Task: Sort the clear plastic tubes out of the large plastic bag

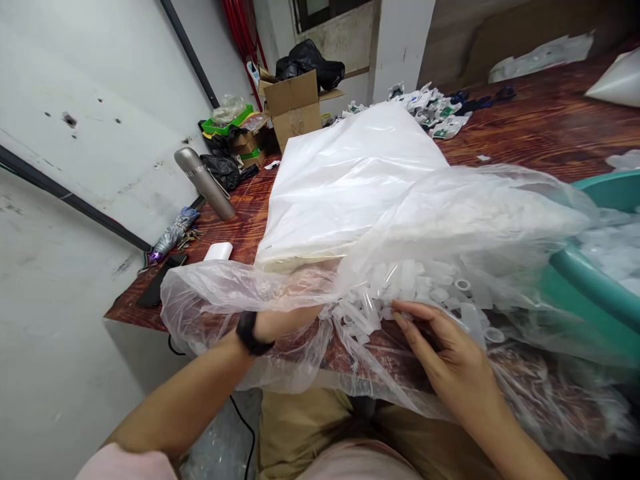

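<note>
A large clear plastic bag lies spread along the table's front edge, with many small translucent white plastic parts, some of them ring-shaped, heaped in and under its film. My left hand, below a black wristband, reaches into the bag's folds; its fingers are hidden among film and parts. At the near side of the heap is my right hand, thumb and forefinger pinched together on a small white plastic part. Behind both hands rests a big flat white plastic sheet or bag.
A teal basin of white parts stands at the right. On the left are a metal flask, a white box, a dark phone and a folded umbrella. An open cardboard box stands at the back.
</note>
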Available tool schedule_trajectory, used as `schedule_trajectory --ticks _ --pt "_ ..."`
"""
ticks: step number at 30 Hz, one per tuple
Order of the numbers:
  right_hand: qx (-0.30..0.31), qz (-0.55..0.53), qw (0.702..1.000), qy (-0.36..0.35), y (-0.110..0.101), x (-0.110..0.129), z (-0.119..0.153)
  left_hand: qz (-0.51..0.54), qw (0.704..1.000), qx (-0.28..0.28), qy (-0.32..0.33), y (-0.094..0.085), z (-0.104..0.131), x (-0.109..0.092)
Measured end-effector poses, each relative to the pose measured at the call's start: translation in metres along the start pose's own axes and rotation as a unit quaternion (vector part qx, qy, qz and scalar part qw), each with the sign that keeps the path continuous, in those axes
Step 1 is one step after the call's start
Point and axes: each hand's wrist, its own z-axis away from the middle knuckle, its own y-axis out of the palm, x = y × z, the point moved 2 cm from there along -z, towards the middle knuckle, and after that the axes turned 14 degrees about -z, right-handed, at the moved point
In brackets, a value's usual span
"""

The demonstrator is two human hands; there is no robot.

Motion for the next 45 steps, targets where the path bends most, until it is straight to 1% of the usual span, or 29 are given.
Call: schedule_trajectory --ticks 4,6,7,9,10,11,12,13,16,17,19,20,21,22,23,24,25,26,27,28,30,32,34,36,38,40,42,44,45 --pt "-0.018 0.007 1.0 -0.004 -0.001 0.0 0.001 0.079 0.995 0.03 0.055 -0.01 0.015 0.005" --pt "-0.016 0.01 1.0 -0.013 -0.002 0.001 0.0 0.138 0.989 0.013 0.057 -0.02 0.02 0.013" --pt "-0.01 0.012 1.0 -0.017 -0.001 0.001 0.0 0.171 0.984 -0.018 0.054 -0.026 0.019 0.019" --pt "0.005 0.013 1.0 -0.027 -0.001 0.002 -0.001 0.201 0.972 -0.114 0.05 -0.036 0.01 0.034" --pt "0.012 0.013 0.999 -0.032 -0.001 0.002 -0.002 0.187 0.968 -0.161 0.05 -0.038 0.002 0.042" --pt "0.018 0.013 0.999 -0.036 0.0 0.002 -0.002 0.156 0.968 -0.189 0.052 -0.038 -0.008 0.051" --pt "0.022 0.012 0.999 -0.039 0.0 0.002 -0.002 0.122 0.973 -0.189 0.05 -0.035 -0.02 0.059" --pt "0.025 0.012 0.999 -0.042 0.0 0.001 -0.002 0.094 0.981 -0.166 0.041 -0.029 -0.033 0.066" --pt "0.024 0.012 0.999 -0.043 0.0 0.0 -0.001 0.061 0.996 -0.064 -0.011 -0.001 -0.068 0.088" --pt "0.02 0.012 0.999 -0.042 0.0 -0.001 0.0 0.06 0.997 -0.05 -0.026 0.007 -0.076 0.093" --pt "0.005 0.014 0.999 -0.035 -0.001 -0.002 0.001 0.06 0.995 -0.063 -0.057 0.016 -0.082 0.098" --pt "-0.006 0.017 0.999 -0.029 -0.001 -0.002 0.001 0.058 0.992 -0.083 -0.078 0.017 -0.081 0.098" --pt "-0.018 0.019 0.999 -0.022 -0.002 -0.002 0.001 0.056 0.986 -0.119 -0.1 0.013 -0.075 0.094" --pt "-0.03 0.02 0.999 -0.013 -0.002 -0.002 0.001 0.054 0.976 -0.177 -0.113 0.007 -0.066 0.087" --pt "-0.038 0.02 0.999 -0.004 -0.002 -0.002 0.001 0.053 0.964 -0.236 -0.11 0.0 -0.054 0.076" --pt "-0.044 0.017 0.999 0.004 -0.002 -0.002 0.002 0.059 0.943 -0.317 -0.083 -0.009 -0.04 0.062" --pt "-0.046 0.013 0.999 0.011 -0.002 -0.001 0.002 0.069 0.925 -0.374 -0.016 -0.016 -0.025 0.045" --pt "-0.045 0.006 0.999 0.018 -0.002 -0.001 0.003 0.085 0.925 -0.363 0.072 -0.02 -0.012 0.027" --pt "-0.043 -0.001 0.999 0.025 -0.002 0.0 0.003 0.091 0.936 -0.306 0.148 -0.02 -0.002 0.009" --pt "-0.041 -0.008 0.999 0.031 -0.002 0.0 0.004 0.073 0.945 -0.247 0.202 -0.018 0.007 -0.007" --pt "-0.037 -0.022 0.998 0.04 -0.003 0.001 0.004 0.019 0.958 -0.147 0.247 -0.007 0.015 -0.028" --pt "-0.032 -0.032 0.998 0.041 -0.003 0.001 0.004 -0.02 0.965 -0.095 0.245 0.007 0.011 -0.034" --pt "-0.028 -0.041 0.998 0.031 -0.003 0.0 0.001 -0.025 0.97 -0.068 0.232 0.017 0.002 -0.033" --pt "-0.027 -0.046 0.998 0.02 -0.004 0.001 0.0 -0.014 0.974 -0.057 0.219 0.02 -0.007 -0.029" --pt "-0.029 -0.045 0.998 0.011 -0.007 0.006 -0.001 0.018 0.976 -0.06 0.209 0.017 -0.01 -0.03" --pt "-0.022 -0.04 0.999 -0.003 -0.012 0.018 0.0 0.083 0.975 -0.062 0.196 0.01 -0.005 -0.034" --pt "0.004 -0.036 0.999 -0.024 -0.017 0.034 0.002 0.168 0.968 -0.059 0.179 0.006 0.007 -0.038" --pt "0.038 -0.03 0.998 -0.046 -0.019 0.05 0.005 0.225 0.959 -0.067 0.158 0.008 0.019 -0.038" --pt "0.046 -0.027 0.997 -0.055 -0.019 0.056 0.006 0.246 0.956 -0.059 0.147 0.012 0.023 -0.037"
